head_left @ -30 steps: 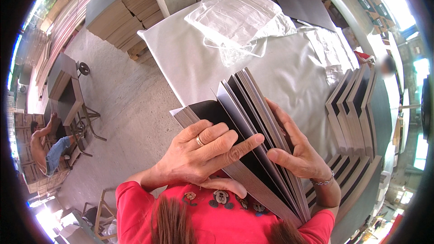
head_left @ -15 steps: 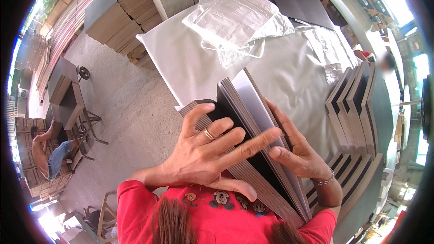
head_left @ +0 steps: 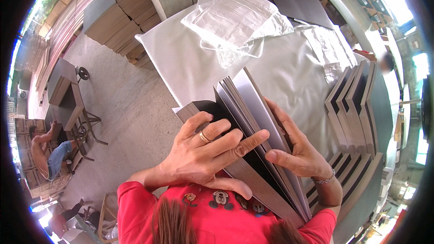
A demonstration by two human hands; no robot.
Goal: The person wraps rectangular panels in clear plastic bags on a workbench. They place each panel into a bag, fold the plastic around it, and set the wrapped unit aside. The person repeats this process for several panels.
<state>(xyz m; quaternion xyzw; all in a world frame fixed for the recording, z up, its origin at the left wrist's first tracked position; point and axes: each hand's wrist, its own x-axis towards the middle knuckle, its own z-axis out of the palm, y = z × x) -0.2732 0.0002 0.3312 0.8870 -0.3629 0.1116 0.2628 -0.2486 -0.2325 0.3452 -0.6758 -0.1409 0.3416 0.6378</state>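
The left hand [head_left: 203, 153] is lying loosely, fingers parted, across fanned sheets [head_left: 271, 199] before the red shirt [head_left: 226, 230], its index finger [head_left: 246, 146] reaching less far right than half a second ago. The right hand [head_left: 298, 153] is gripping the sheets' right side. Far lower left, apparently another person [head_left: 58, 225] is now showing.

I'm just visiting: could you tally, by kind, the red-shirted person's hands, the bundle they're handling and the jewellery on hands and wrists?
Hands: 2 (left hand, right hand)
Fanned bundle of dark-faced sheets: 1
Gold-coloured finger ring: 1
Chain bracelet: 1
Total: 5, taking the bundle as one
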